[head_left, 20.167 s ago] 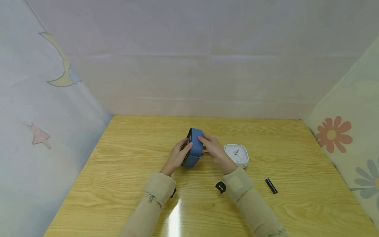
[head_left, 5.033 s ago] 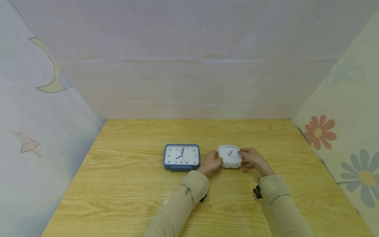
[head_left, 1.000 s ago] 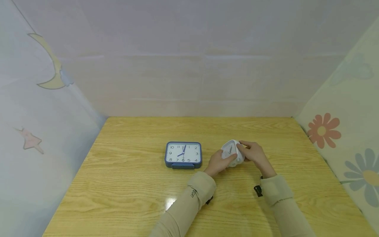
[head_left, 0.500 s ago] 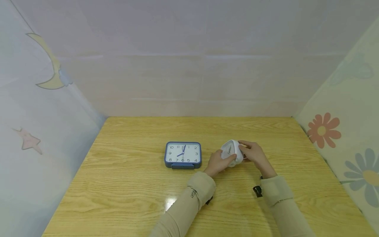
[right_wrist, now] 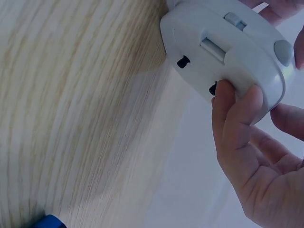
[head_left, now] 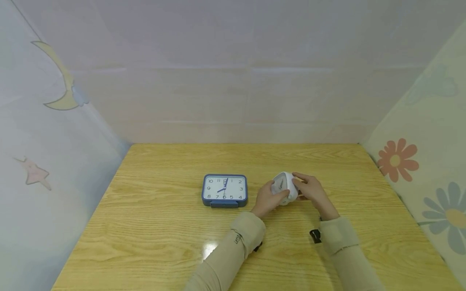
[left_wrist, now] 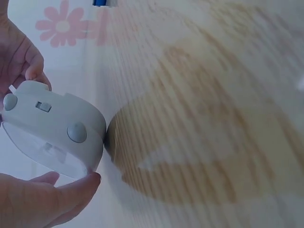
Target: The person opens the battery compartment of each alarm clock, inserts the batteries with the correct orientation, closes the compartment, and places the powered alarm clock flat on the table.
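Observation:
A small white alarm clock (head_left: 290, 182) is tilted up on the right half of the table, its lower edge close over the wood. My left hand (head_left: 267, 201) grips it from the left, thumb along the front rim. From the right, my right hand (head_left: 312, 191) holds it at the back and edge. The right wrist view shows two black knobs (right_wrist: 183, 61) on the clock's back; two right fingertips lie at the other one and partly cover it. In the left wrist view, a round grey button (left_wrist: 77, 132) and a small slide switch (left_wrist: 43, 107) show on its casing.
A blue rectangular clock (head_left: 224, 190) lies face up left of my hands, on the wooden table (head_left: 156, 226). A small blue object (right_wrist: 49, 222) shows at the right wrist view's lower edge. Patterned cloth walls (head_left: 247, 81) stand around the back and sides.
Long before, both hands held the blue clock; it now lies on the table. The white clock, face up five seconds ago, is now tilted up. Over the last second, hands barely shift.

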Motion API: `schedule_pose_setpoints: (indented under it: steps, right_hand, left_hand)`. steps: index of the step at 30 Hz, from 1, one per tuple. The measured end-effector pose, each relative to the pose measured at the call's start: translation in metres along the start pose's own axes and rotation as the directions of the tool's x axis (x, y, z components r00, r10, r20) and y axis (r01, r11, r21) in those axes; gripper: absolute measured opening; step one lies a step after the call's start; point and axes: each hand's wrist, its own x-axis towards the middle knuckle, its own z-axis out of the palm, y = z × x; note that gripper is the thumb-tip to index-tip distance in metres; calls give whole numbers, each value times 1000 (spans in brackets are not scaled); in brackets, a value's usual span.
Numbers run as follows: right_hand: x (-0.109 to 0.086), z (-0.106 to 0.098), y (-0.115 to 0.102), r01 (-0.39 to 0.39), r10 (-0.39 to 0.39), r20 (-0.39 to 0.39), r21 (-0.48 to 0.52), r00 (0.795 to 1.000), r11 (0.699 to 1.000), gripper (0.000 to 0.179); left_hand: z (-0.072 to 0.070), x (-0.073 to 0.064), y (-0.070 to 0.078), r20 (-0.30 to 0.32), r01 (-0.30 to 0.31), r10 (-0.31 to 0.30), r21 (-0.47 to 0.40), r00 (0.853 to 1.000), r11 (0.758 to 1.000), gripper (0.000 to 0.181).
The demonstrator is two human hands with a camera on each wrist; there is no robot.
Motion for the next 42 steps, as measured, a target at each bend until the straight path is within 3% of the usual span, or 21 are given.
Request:
schedule_pose_setpoints:
  steps: [7, 22, 32, 36, 42]
  right_hand:
    - [0, 1, 0, -12, 11, 24, 30, 1000, 999, 53]
    - [1, 0, 2, 5, -8, 68, 49, 998, 999, 53]
    - [0, -2, -1, 10, -12, 60, 37, 998, 999, 52]
    - [-1, -2, -2, 17, -18, 57, 24, 998, 1000, 51]
    - [-2, -2, -5, 27, -27, 53, -6, 998, 1000, 50]
  left_hand:
    - [1, 3, -2, -5, -26, 26, -27, 1000, 999, 60]
    - [-1, 1, 1, 22, -51, 51, 11, 998, 999, 60]
    - [1, 1, 1, 94, 0, 5, -50, 996, 999, 64]
    - [1, 1, 1, 113, -24, 31, -64, 993, 998, 63]
    - [4, 2, -2, 135, -40, 63, -165, 989, 986, 51]
